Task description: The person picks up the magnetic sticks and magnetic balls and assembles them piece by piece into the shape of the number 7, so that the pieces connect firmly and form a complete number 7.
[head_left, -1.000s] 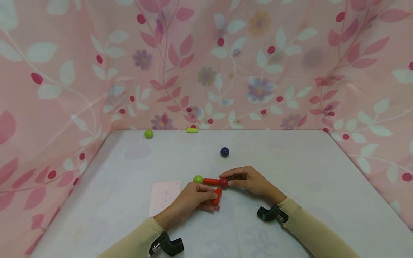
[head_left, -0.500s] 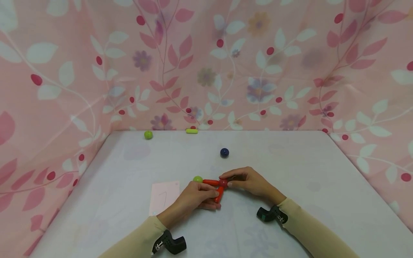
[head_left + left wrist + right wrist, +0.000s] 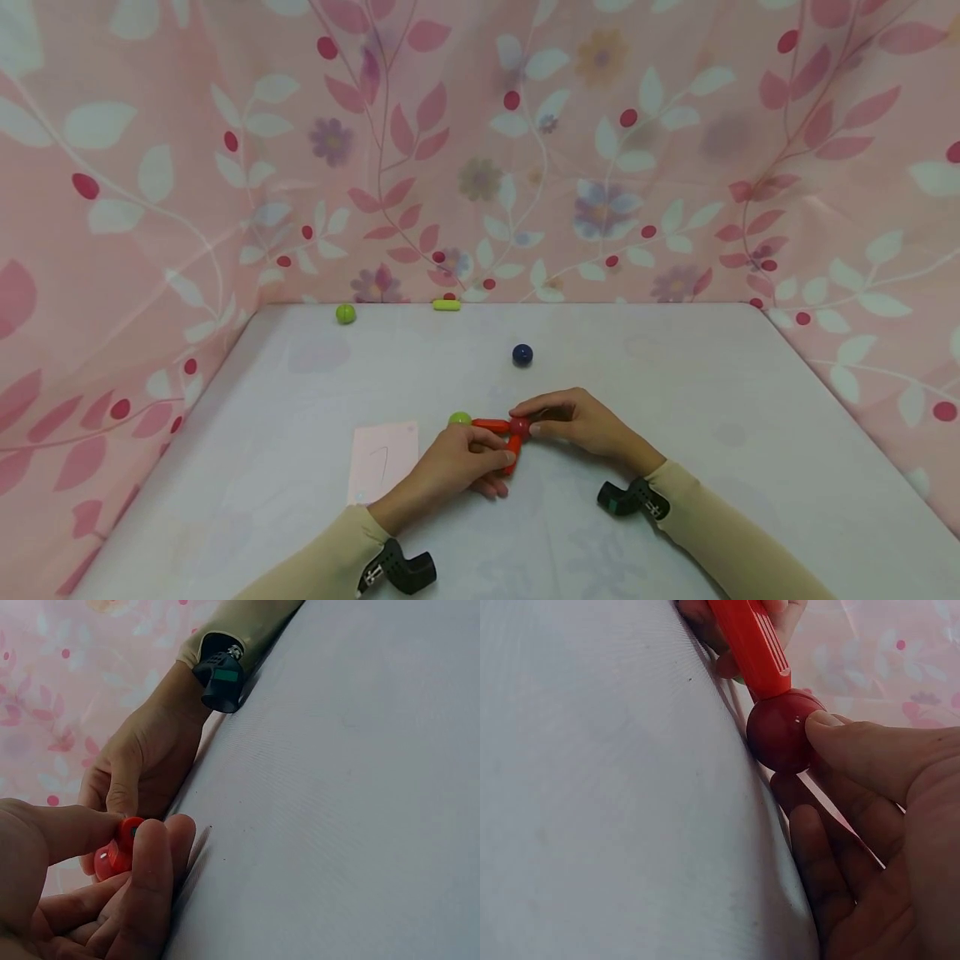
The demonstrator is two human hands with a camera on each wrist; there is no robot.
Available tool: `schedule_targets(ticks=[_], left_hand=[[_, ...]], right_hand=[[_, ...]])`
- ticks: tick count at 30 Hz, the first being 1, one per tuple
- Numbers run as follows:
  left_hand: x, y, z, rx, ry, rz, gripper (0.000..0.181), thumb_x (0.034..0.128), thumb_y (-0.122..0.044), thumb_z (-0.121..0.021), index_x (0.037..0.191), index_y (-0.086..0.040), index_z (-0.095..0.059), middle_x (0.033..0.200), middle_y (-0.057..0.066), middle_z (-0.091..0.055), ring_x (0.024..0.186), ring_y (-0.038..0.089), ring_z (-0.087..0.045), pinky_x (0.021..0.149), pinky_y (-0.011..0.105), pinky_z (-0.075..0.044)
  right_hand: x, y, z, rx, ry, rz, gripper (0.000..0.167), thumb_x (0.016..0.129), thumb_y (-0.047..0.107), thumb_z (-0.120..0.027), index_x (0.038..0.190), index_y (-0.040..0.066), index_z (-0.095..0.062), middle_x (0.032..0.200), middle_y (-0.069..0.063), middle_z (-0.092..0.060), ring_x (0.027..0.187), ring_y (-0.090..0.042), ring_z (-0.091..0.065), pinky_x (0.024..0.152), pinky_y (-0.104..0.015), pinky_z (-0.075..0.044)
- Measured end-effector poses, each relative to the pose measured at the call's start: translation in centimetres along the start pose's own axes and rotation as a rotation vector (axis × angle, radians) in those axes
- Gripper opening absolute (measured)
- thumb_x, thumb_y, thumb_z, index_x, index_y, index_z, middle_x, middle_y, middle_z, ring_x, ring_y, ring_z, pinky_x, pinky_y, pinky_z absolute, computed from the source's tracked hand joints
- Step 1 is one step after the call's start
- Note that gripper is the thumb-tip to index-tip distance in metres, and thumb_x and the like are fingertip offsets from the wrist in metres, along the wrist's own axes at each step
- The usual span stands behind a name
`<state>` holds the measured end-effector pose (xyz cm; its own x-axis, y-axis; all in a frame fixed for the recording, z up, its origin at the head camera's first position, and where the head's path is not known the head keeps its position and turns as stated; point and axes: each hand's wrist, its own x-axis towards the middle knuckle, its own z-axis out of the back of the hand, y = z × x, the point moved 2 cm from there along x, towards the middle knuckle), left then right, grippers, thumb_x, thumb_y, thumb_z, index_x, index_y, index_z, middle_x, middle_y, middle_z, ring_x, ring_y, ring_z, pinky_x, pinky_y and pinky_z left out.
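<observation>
In the frame's lower middle, we pinch a red rod (image 3: 515,444) in our left hand (image 3: 455,460), its end touching the red ball (image 3: 519,427) our right hand (image 3: 579,422) holds between thumb and fingers.

Your left hand (image 3: 453,462) hides part of the nearer green ball (image 3: 460,417) and a corner of the pink card (image 3: 369,446) (its faint small marks are too tiny to read). In your right wrist view, the top edge crops a red stick (image 3: 756,649).

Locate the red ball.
In the head view, the red ball is just right of centre, pinched by the right hand, at the ends of two red sticks.
</observation>
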<state>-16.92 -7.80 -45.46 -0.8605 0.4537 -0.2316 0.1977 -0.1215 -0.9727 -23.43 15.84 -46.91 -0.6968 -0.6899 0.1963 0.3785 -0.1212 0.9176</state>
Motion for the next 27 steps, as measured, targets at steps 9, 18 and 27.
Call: schedule_targets(ticks=[9, 18, 27], left_hand=[[-0.01, -0.02, -0.07, 0.052, 0.005, -0.019, 0.021, 0.0977, -0.017, -0.075, 0.107, 0.002, -0.073, 0.083, 0.014, -0.074, 0.064, 0.026, -0.072, 0.058, 0.034, -0.059], [-0.05, -0.17, -0.21, 0.072, -0.014, -0.031, 0.021, 0.0969, -0.016, -0.075, 0.106, 0.002, -0.072, 0.080, 0.013, -0.073, 0.059, 0.023, -0.071, 0.055, 0.033, -0.058], [-0.17, -0.29, -0.23, 0.076, 0.002, -0.038, 0.022, 0.0979, -0.018, -0.075, 0.107, 0.003, -0.072, 0.083, 0.013, -0.074, 0.060, 0.024, -0.070, 0.057, 0.035, -0.059]], right_hand=[[0.10, 0.06, -0.03, -0.016, 0.004, 0.007, 0.031, 0.100, 0.005, -0.069, 0.131, 0.009, -0.073, 0.129, -0.004, -0.071, 0.120, -0.026, -0.064, 0.099, -0.035, -0.051], [0.06, 0.10, -0.06, -0.021, -0.005, 0.016, 0.031, 0.100, 0.004, -0.068, 0.131, 0.009, -0.072, 0.129, -0.004, -0.071, 0.118, -0.027, -0.065, 0.098, -0.036, -0.052], [-0.06, 0.04, 0.03, -0.038, -0.013, 0.011, 0.032, 0.101, 0.005, -0.068, 0.131, 0.012, -0.073, 0.128, -0.001, -0.071, 0.117, -0.026, -0.065, 0.099, -0.036, -0.051]])
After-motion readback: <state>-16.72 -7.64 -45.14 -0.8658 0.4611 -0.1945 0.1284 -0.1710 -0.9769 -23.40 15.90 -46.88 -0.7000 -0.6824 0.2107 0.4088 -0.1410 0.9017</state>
